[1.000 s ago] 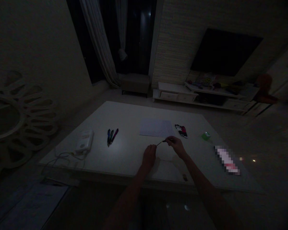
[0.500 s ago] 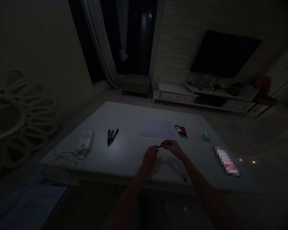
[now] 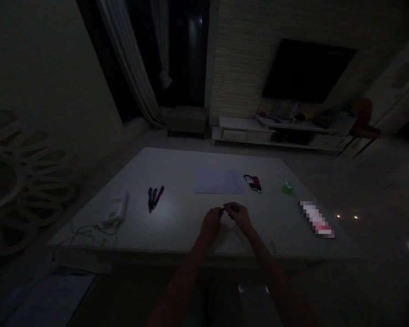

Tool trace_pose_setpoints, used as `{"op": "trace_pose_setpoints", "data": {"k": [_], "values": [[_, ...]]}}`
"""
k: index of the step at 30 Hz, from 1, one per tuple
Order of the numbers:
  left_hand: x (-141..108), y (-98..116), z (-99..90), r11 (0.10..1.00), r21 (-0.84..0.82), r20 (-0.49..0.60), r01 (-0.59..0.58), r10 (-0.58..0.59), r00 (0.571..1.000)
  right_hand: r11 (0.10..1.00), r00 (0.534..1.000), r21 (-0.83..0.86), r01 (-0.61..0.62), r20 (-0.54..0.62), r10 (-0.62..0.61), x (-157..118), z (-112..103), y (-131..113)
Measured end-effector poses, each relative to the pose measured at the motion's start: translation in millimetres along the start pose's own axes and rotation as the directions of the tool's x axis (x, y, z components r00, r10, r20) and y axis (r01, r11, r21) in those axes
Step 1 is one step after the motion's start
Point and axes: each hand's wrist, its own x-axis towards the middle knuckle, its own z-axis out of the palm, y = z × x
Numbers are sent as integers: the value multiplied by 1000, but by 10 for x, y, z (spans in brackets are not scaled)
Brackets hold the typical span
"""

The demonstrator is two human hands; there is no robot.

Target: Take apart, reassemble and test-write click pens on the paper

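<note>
Bare hands above a white table (image 3: 177, 234); clock directions are read from the hands, with 12 away from the wearer. The left forearm enters from 7 o'clock, the left hand (image 3: 210, 225) curled with its knuckles forward. The right forearm enters from 5, the right hand (image 3: 239, 217) angled toward 10. The fingertips meet in narrow pinches on a slender dark object (image 3: 222, 210), mostly hidden between them. Paper (image 3: 220, 182) lies at 12, three pens (image 3: 154, 199) at 9.
</note>
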Motion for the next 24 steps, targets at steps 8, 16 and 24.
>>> {"op": "trace_pose_setpoints", "data": {"k": [8, 16, 24], "values": [[32, 27, -26, 1000, -21, 27, -10, 10, 1000, 999, 997, 34, -6, -71, 8, 0, 86, 113], [31, -12, 15, 1000, -12, 19, 28, -28, 999, 998, 995, 59, 7, -102, -1, -22, 114, 75], [9, 17, -15, 1000, -12, 13, 6, -6, 1000, 994, 993, 92, -53, -98, 62, -49, 117, 122]]}}
